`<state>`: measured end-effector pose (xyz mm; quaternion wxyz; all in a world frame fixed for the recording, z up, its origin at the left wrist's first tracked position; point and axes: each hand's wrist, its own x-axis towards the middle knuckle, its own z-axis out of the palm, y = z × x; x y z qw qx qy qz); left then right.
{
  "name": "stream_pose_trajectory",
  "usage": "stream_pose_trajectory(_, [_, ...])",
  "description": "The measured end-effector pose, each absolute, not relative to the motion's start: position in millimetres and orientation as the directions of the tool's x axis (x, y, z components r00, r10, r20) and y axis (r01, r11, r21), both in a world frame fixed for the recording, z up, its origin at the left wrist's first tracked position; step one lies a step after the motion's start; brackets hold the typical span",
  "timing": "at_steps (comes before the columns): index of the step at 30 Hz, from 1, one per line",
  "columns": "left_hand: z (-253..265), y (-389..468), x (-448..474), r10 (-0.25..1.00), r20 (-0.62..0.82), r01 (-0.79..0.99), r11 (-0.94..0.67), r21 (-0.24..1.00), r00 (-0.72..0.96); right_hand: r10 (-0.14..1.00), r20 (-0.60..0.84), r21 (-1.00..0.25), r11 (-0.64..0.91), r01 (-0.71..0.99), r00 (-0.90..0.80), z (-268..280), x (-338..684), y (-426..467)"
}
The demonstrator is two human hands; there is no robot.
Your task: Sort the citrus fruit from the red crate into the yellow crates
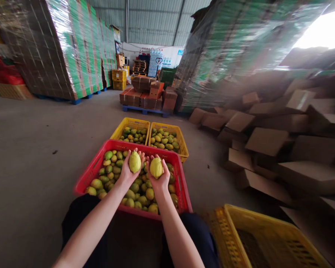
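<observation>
Above a red crate (pixel 188 193), my left hand (pixel 126 173) is turned palm up, its fingers curled around a yellow-green lemon (pixel 134 162). Beside it, my right hand (pixel 162 181) cups a second lemon (pixel 156 168), of similar size and slightly rounder. Both fruits sit in the palms, a small gap apart, with their upper sides showing. Beneath my hands the red crate holds many green and yellow fruits (pixel 130 194), which look like more lemons. My forearms hide part of them. The crate stands between my knees.
Two yellow crates (pixel 184 143) of similar fruit adjoin the red crate's far side. A yellow crate (pixel 231 223) stands at lower right, near scattered cardboard boxes (pixel 266 141). Wrapped pallet stacks (pixel 83 48) rise on both sides. Boxes on a blue pallet (pixel 145 110) lie ahead.
</observation>
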<state>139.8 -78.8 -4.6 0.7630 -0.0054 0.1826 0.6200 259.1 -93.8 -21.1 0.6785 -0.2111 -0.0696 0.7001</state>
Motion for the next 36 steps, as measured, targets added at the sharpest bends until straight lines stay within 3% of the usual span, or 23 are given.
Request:
stream_pose_trajectory(9, [-13, -82, 154, 0.917, -0.336, -0.956, 0.268, 0.117, 0.216, 0.971, -0.232, -0.296, -0.018, -0.955, 0.053, -22, 257, -95])
stream_pose_trajectory(19, [-9, -87, 154, 0.906, -0.364, -0.943, 0.290, 0.165, 0.215, 0.973, -0.225, -0.343, -0.033, -0.939, 0.048, -24, 257, -95])
stream_pose_trajectory(23, [-9, -85, 140, 0.935, -0.261, -0.920, 0.304, 0.247, 0.239, 0.974, -0.221, -0.370, -0.029, -0.929, 0.057, -25, 262, -99])
stream_pose_trajectory(26, [-3, -83, 123, 0.955, -0.217, -0.861, 0.280, 0.424, 0.204, 0.968, -0.238, -0.388, -0.015, -0.922, 0.085, -25, 272, -106])
stream_pose_trajectory(29, [-2, -96, 114, 0.939, -0.205, -0.610, 0.336, 0.718, 0.276, 0.952, -0.292, -0.334, -0.017, -0.943, 0.087, -21, 285, -113])
stream_pose_trajectory(31, [-10, -118, 117, 0.819, -0.287, -0.250, 0.452, 0.856, 0.497, 0.942, -0.323, -0.299, -0.013, -0.954, 0.089, -16, 295, -119])
stream_pose_trajectory(33, [-27, -147, 123, 0.517, -0.500, 0.221, 0.508, 0.832, 0.694, 0.934, -0.344, -0.295, -0.011, -0.955, 0.095, -12, 306, -124])
stream_pose_trajectory(35, [-46, -171, 128, 0.142, -0.696, 0.598, 0.410, 0.689, 0.704, 0.926, -0.361, -0.311, -0.009, -0.950, 0.109, -9, 315, -130])
stream_pose_trajectory(36, [-53, -177, 129, 0.021, -0.745, 0.690, 0.361, 0.628, 0.667, 0.922, -0.367, -0.321, -0.003, -0.947, 0.122, -8, 319, -133])
